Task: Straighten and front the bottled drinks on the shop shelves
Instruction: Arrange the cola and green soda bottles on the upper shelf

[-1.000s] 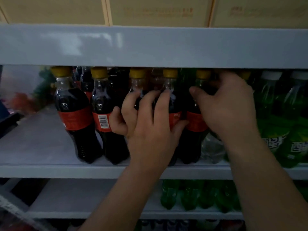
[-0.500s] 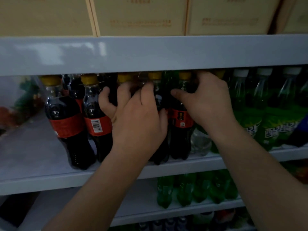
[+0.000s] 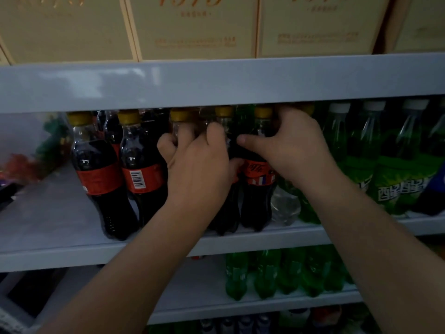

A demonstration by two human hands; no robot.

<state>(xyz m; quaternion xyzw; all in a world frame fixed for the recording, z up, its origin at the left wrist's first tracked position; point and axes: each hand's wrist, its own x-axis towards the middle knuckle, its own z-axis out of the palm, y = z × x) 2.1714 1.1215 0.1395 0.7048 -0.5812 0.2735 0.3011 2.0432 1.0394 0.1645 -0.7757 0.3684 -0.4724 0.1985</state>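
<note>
Left hand [image 3: 197, 165] has risen, fingers curled round the middle cola bottle [image 3: 179, 116]. Right hand [image 3: 289, 150] clamps the end bottle [image 3: 258, 186], likely fronting it.

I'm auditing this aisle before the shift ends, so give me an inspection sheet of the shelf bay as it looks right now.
Surface: grey shelf, dimly lit.
Job's things: cola bottles standing in a front row, one showing its barcode; green bottles to their right.
Clutter: clear bottle low between the two sorts; blurred colourful items far left.
Hands: left hand grips one of the cola bottles at the neck; right hand wraps another beside it, fingertips hidden.
Cables: nothing seen.
Surroundings: tan cartons on the shelf above; lower green bottles on the shelf below.
</note>
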